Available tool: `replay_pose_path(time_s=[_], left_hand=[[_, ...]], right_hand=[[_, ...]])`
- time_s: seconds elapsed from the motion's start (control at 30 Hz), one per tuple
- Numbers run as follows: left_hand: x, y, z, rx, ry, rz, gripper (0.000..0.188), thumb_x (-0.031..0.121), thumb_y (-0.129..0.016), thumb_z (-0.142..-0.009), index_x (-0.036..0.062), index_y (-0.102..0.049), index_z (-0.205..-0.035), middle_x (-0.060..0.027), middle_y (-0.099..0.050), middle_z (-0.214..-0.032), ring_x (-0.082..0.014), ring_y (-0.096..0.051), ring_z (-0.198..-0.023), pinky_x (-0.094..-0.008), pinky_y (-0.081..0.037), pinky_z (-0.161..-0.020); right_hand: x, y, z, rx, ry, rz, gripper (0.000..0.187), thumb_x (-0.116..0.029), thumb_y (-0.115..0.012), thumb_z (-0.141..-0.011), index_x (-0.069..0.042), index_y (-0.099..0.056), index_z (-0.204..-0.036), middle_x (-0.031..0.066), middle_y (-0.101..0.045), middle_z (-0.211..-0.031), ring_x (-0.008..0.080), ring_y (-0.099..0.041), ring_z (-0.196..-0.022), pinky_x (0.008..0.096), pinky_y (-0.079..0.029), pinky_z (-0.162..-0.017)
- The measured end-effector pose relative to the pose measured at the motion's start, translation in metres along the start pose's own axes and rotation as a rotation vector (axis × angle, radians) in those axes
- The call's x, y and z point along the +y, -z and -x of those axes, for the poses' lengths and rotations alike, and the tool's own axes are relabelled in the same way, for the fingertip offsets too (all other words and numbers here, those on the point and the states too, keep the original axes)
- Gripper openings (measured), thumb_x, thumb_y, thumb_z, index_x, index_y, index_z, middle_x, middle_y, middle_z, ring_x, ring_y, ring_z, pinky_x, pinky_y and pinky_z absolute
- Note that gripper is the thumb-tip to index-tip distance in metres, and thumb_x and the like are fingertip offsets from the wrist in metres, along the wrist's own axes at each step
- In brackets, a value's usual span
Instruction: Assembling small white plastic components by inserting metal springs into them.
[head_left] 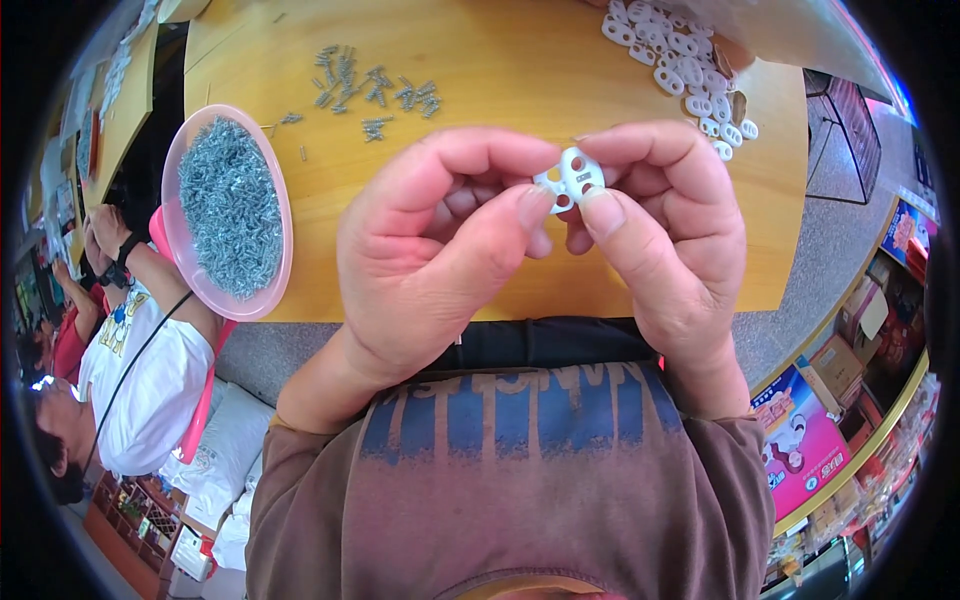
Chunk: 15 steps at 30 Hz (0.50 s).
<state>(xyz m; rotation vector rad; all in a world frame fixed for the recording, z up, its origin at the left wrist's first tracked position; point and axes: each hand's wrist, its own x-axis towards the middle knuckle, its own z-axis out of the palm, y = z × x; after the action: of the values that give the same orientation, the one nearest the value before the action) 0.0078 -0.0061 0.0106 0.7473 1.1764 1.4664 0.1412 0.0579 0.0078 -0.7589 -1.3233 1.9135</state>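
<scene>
My left hand (430, 250) and my right hand (680, 230) meet over the near part of the table. Between their thumbs and fingertips is a small white plastic piece with round holes (572, 170). It seems to be two oval plates set at an angle to each other, touching or overlapping; whether they are joined I cannot tell. Each hand pinches one side, and the fingertips hide the outer ends. A dark slot shows in the middle of the right-hand oval.
Left on the wooden table (320, 220), a pink bowl (285, 235) holds many small metal pins or screws (228, 205). More small metal pieces (342, 72) lie loose behind it. White plastic ovals (688, 70) are heaped at the far right. Another person (150, 390) sits at left.
</scene>
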Motion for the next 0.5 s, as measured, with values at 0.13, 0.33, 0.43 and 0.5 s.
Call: replay_pose_path(time_s=[0.13, 0.33, 0.43, 0.5], left_hand=[[-0.0006, 0.0014, 0.0000, 0.009, 0.036, 0.021, 0.020, 0.002, -0.053, -0.078, -0.0051, -0.049, -0.096, -0.0096, -0.057, -0.082, -0.0098, -0.052, -0.063, -0.0181, -0.043, -0.059], [-0.0031, -0.0021, 0.0007, 0.024, 0.023, 0.049, 0.020, 0.002, -0.054, -0.078, -0.0046, -0.049, -0.096, -0.0096, -0.057, -0.082, -0.0100, -0.053, -0.063, -0.0181, -0.043, -0.059], [-0.0052, -0.0014, 0.0008, 0.018, 0.010, 0.051, 0.022, 0.001, -0.055, -0.077, -0.0044, -0.048, -0.097, -0.0095, -0.057, -0.083, -0.0101, -0.053, -0.063, -0.0181, -0.043, -0.059], [-0.0064, 0.0002, 0.0009, 0.004, 0.002, 0.038, 0.022, 0.001, -0.055, -0.077, -0.0042, -0.047, -0.097, -0.0095, -0.056, -0.083, -0.0101, -0.053, -0.063, -0.0180, -0.043, -0.059]], right_hand=[[0.0005, 0.0008, -0.0003, -0.017, 0.013, 0.031, 0.022, -0.004, -0.050, -0.079, 0.004, -0.045, -0.100, 0.0078, -0.054, -0.084, 0.0086, -0.051, -0.070, 0.0185, -0.042, -0.062], [0.0027, 0.0021, -0.0002, -0.014, 0.032, 0.032, 0.022, -0.004, -0.050, -0.080, 0.004, -0.046, -0.100, 0.0077, -0.054, -0.084, 0.0086, -0.051, -0.070, 0.0187, -0.042, -0.062], [0.0034, 0.0021, 0.0001, -0.006, 0.032, 0.000, 0.022, -0.005, -0.050, -0.080, 0.004, -0.047, -0.100, 0.0078, -0.055, -0.084, 0.0088, -0.051, -0.070, 0.0189, -0.043, -0.061], [0.0031, 0.0021, 0.0002, -0.003, 0.025, -0.029, 0.022, -0.005, -0.050, -0.080, 0.004, -0.047, -0.099, 0.0078, -0.055, -0.084, 0.0089, -0.051, -0.070, 0.0191, -0.043, -0.061]])
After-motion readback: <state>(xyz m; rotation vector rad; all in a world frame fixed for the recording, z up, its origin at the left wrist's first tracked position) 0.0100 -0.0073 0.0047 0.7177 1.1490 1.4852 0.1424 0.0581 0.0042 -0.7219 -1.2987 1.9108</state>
